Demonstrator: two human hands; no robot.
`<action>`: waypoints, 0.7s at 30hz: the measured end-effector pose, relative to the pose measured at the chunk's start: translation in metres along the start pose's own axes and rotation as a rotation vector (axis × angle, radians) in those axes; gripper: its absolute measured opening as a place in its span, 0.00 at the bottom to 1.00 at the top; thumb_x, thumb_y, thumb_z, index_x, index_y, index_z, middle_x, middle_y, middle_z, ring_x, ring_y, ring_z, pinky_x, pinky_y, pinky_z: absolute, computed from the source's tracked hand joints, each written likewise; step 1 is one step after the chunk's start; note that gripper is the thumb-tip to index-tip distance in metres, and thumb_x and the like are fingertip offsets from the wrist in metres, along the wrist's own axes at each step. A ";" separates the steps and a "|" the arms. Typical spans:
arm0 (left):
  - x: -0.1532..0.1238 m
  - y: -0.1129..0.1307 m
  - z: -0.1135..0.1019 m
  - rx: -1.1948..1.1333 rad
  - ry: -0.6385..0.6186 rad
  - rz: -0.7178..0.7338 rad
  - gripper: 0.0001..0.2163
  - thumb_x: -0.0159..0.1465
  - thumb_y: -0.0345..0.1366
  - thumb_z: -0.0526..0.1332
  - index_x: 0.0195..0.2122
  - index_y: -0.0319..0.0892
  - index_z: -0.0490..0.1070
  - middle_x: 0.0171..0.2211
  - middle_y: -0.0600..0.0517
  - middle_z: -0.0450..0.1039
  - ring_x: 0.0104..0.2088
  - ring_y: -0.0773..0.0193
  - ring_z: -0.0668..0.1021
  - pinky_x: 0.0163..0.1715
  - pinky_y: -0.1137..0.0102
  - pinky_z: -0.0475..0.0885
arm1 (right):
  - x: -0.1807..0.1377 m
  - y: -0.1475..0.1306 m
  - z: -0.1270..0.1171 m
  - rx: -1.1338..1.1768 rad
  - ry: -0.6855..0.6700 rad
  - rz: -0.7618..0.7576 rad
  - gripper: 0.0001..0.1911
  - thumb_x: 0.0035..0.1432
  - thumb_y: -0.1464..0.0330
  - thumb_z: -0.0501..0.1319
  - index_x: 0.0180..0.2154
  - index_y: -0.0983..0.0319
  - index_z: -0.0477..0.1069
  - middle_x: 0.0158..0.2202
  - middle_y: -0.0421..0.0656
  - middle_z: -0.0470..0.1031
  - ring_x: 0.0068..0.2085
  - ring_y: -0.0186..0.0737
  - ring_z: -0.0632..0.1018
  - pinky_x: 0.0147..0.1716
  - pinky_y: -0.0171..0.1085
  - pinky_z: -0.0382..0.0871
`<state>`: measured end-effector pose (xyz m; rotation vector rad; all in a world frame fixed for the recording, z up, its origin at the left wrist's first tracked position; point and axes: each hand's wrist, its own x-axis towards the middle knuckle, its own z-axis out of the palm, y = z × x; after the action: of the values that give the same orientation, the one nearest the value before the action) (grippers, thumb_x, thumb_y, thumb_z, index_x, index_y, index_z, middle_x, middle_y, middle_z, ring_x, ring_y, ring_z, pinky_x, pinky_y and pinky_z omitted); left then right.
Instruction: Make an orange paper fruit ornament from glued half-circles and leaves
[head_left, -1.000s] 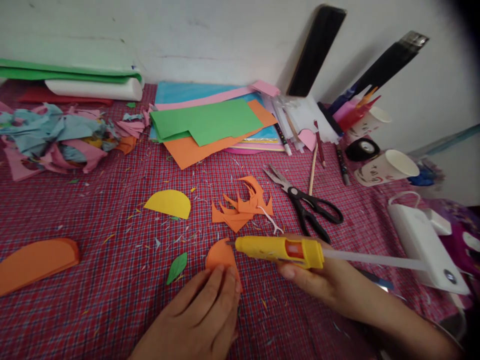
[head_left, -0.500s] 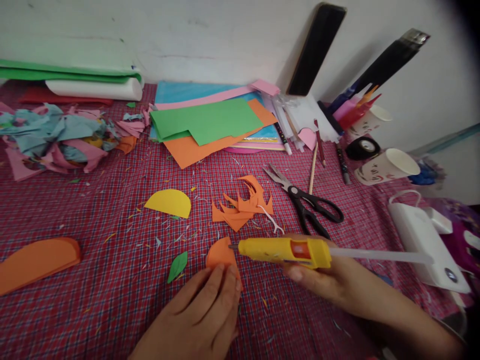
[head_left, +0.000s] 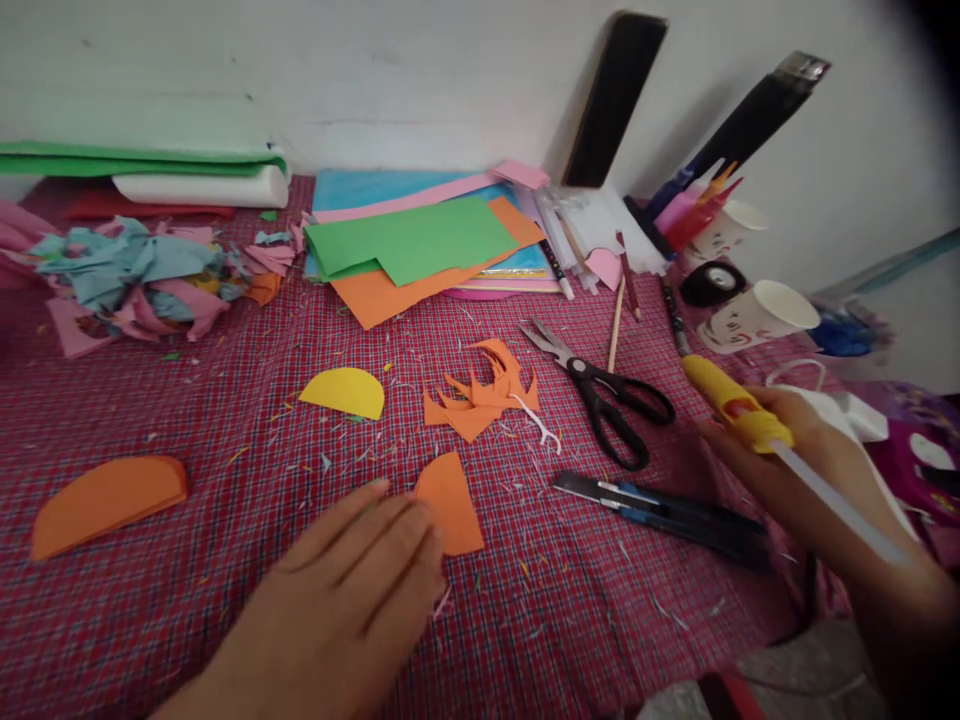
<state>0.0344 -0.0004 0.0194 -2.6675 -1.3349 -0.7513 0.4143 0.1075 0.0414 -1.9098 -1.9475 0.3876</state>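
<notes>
My left hand [head_left: 352,590] lies flat with fingers stretched out, its fingertips at the left edge of an orange half-round paper piece [head_left: 453,505] on the cloth. Out to the right, my right hand [head_left: 814,470] is wrapped round a yellow glue gun [head_left: 731,400] with a pale glue stick [head_left: 840,500] poking from its back end. Beyond the orange piece is a heap of orange paper scraps [head_left: 480,395] with a white dental floss pick [head_left: 541,425]. A yellow half-round paper [head_left: 343,392] and a stack of orange half-rounds [head_left: 109,505] rest to the left.
Black-handled scissors [head_left: 611,395] and a utility knife [head_left: 667,515] lie on the checked cloth [head_left: 555,620]. Coloured paper sheets [head_left: 420,240] are stacked by the wall. Crumpled scraps [head_left: 142,275] pile at left; paper cups [head_left: 761,315] and black tape [head_left: 711,283] stand right.
My right hand has carried the glue gun from the orange piece away to the right, uncovering the utility knife. My left hand has slid left, off most of the piece.
</notes>
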 end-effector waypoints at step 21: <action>0.001 0.015 0.014 0.066 -0.156 0.099 0.15 0.67 0.26 0.49 0.41 0.40 0.76 0.43 0.48 0.79 0.45 0.59 0.76 0.48 0.64 0.67 | -0.016 -0.109 0.056 0.870 -1.006 0.324 0.27 0.58 0.46 0.57 0.28 0.64 0.72 0.15 0.36 0.66 0.15 0.26 0.66 0.13 0.25 0.55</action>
<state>0.0521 -0.0049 0.0099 -2.7648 -1.2236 -0.4890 0.2920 0.0913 0.0392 -1.4647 -1.4049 2.1863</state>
